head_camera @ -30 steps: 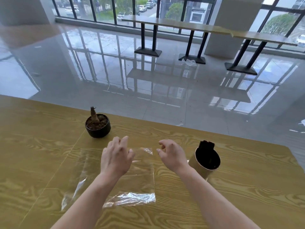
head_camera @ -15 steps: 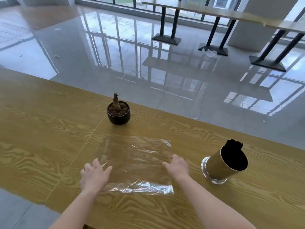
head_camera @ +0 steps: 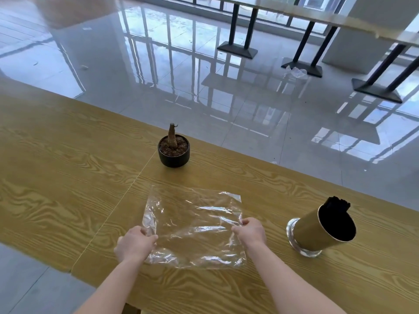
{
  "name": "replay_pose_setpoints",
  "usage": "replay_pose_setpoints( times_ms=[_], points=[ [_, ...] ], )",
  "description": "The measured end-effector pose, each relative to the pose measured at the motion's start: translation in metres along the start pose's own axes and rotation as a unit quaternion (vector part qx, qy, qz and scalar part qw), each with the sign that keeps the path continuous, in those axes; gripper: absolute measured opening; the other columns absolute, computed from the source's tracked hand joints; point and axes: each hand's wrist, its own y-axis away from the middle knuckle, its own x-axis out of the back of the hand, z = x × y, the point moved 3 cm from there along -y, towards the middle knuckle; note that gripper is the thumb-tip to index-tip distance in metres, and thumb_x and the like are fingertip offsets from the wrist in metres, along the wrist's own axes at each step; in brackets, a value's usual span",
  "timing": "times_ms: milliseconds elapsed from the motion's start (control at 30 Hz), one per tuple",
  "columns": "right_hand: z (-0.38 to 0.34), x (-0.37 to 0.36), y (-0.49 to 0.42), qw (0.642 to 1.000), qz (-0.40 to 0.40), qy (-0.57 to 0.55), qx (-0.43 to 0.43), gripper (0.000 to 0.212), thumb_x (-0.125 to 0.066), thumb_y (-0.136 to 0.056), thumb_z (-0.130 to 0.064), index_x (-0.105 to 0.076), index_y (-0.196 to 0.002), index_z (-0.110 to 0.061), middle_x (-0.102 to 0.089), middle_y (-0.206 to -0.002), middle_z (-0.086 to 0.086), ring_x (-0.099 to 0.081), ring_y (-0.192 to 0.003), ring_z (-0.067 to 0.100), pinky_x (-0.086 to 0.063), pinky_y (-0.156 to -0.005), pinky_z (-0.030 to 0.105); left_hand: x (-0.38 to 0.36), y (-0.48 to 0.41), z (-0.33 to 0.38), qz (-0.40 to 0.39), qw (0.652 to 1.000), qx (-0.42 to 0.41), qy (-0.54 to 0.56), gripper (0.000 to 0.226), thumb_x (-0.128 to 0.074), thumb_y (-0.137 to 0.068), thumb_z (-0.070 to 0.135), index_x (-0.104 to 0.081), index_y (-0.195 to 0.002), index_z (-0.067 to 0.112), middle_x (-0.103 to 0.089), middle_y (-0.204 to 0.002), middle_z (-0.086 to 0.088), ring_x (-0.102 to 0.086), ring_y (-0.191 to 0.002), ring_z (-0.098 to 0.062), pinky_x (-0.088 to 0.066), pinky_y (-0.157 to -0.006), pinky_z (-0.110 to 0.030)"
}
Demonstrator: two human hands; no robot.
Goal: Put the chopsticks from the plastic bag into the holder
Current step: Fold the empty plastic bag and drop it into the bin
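Note:
A clear plastic bag (head_camera: 195,225) lies flat and crumpled on the wooden table (head_camera: 56,177), with nothing visible inside it. My left hand (head_camera: 135,244) pinches its left edge and my right hand (head_camera: 250,231) pinches its right edge. To the right stands a gold cylindrical holder (head_camera: 317,230) with a clear base and a dark interior. Black chopsticks (head_camera: 337,205) poke out at its far rim.
A small black pot (head_camera: 174,152) with a bare brown stem sits beyond the bag near the table's far edge. The near table edge runs at the lower left. Glossy tiled floor and black-legged tables (head_camera: 238,44) lie beyond.
Both hands moved back toward me from over the bag to its side edges and took hold of them. The camera tilted downward.

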Motion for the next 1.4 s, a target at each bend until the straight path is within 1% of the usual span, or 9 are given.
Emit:
replay_pose_setpoints(
  times_ms=[167, 267, 467, 567, 667, 1000, 1233, 1300, 1400],
  points=[
    [-0.005, 0.008, 0.0, 0.995, -0.016, -0.095, 0.011, 0.022, -0.074, -0.081, -0.013, -0.06, -0.098, -0.015, -0.068, -0.094, 0.007, -0.064, -0.07, 0.02, -0.048, -0.047, 0.027, 0.01, -0.006, -0.013, 0.039, 0.999, 0.009, -0.003, 0.027, -0.073, -0.074, 0.053, -0.062, -0.081, 0.028, -0.052, -0.097, -0.004, -0.048, -0.101, -0.029, -0.044, -0.08, -0.038],
    [-0.008, 0.008, 0.003, 0.993, -0.038, -0.11, 0.022, 0.019, -0.072, -0.084, -0.006, -0.059, -0.094, -0.014, -0.067, -0.097, 0.01, -0.068, -0.075, 0.024, -0.053, -0.055, 0.033, 0.005, -0.012, -0.024, -0.01, 0.989, 0.067, 0.134, 0.024, -0.08, -0.075, 0.04, -0.065, -0.082, 0.022, -0.059, -0.107, -0.012, -0.058, -0.092, -0.029, -0.055, -0.085, -0.046],
    [-0.025, 0.001, 0.014, 0.973, -0.059, -0.216, 0.062, 0.024, -0.068, -0.083, 0.008, -0.058, -0.099, -0.007, -0.07, -0.094, 0.018, -0.072, -0.068, 0.022, -0.056, -0.052, 0.03, 0.011, -0.021, -0.032, 0.024, 0.929, 0.117, 0.349, 0.081, -0.087, -0.07, 0.017, -0.045, -0.139, 0.018, -0.05, -0.135, -0.019, -0.062, -0.095, -0.029, -0.053, -0.087, -0.044],
    [-0.035, -0.003, 0.018, 0.972, -0.054, -0.216, 0.081, 0.023, -0.069, -0.086, -0.001, -0.057, -0.101, -0.013, -0.071, -0.093, 0.015, -0.07, -0.065, 0.018, -0.055, -0.05, 0.029, 0.013, -0.018, -0.029, -0.011, 0.836, 0.16, 0.525, 0.062, -0.079, -0.074, -0.004, -0.057, -0.131, 0.005, -0.07, -0.106, -0.021, -0.067, -0.074, -0.025, -0.055, -0.063, -0.035],
    [-0.044, -0.006, 0.024, 0.975, -0.038, -0.189, 0.111, 0.024, -0.072, -0.085, -0.006, -0.056, -0.098, -0.019, -0.069, -0.092, 0.01, -0.071, -0.065, 0.018, -0.061, -0.056, 0.035, 0.02, -0.007, -0.016, -0.013, 0.825, 0.112, 0.554, 0.031, -0.073, -0.079, -0.007, -0.073, -0.105, 0.01, -0.073, -0.088, -0.007, -0.062, -0.068, -0.019, -0.053, -0.062, -0.031],
    [-0.08, -0.011, 0.056, 0.944, -0.136, -0.265, 0.144, 0.01, -0.063, -0.094, -0.013, -0.057, -0.103, -0.012, -0.077, -0.091, 0.006, -0.066, -0.064, 0.02, -0.054, -0.048, 0.03, 0.028, 0.097, 0.06, 0.069, 0.883, -0.268, 0.378, 0.016, -0.069, -0.088, 0.008, -0.072, -0.094, 0.022, -0.072, -0.102, 0.014, -0.064, -0.104, 0.003, -0.049, -0.089, -0.016],
    [-0.091, -0.003, 0.082, 0.881, -0.319, -0.321, 0.139, 0.074, -0.048, -0.078, -0.087, -0.075, -0.105, -0.023, -0.079, -0.095, 0.003, -0.075, -0.084, 0.022, -0.057, -0.067, 0.038, 0.008, 0.135, 0.072, 0.169, 0.886, -0.404, 0.151, 0.02, -0.069, -0.082, 0.0, -0.069, -0.093, 0.016, -0.073, -0.102, 0.008, -0.069, -0.09, -0.012, -0.055, -0.073, -0.032],
    [-0.091, -0.001, 0.085, 0.9, -0.294, -0.284, 0.151, 0.072, -0.068, -0.069, -0.081, -0.07, -0.099, -0.016, -0.072, -0.087, -0.001, -0.07, -0.079, 0.02, -0.057, -0.067, 0.039, 0.003, 0.145, 0.072, 0.181, 0.881, -0.426, 0.102, 0.02, -0.069, -0.081, -0.003, -0.069, -0.09, 0.015, -0.074, -0.096, 0.004, -0.071, -0.083, -0.02, -0.055, -0.067, -0.038],
    [-0.084, -0.004, 0.084, 0.926, -0.236, -0.246, 0.165, 0.032, -0.079, -0.08, -0.029, -0.068, -0.1, -0.006, -0.072, -0.09, 0.009, -0.071, -0.079, 0.019, -0.061, -0.072, 0.04, -0.004, 0.158, 0.065, 0.179, 0.877, -0.439, 0.074, 0.023, -0.071, -0.078, 0.0, -0.071, -0.093, 0.017, -0.074, -0.103, 0.004, -0.071, -0.097, -0.018, -0.056, -0.077, -0.036]
  ],
)
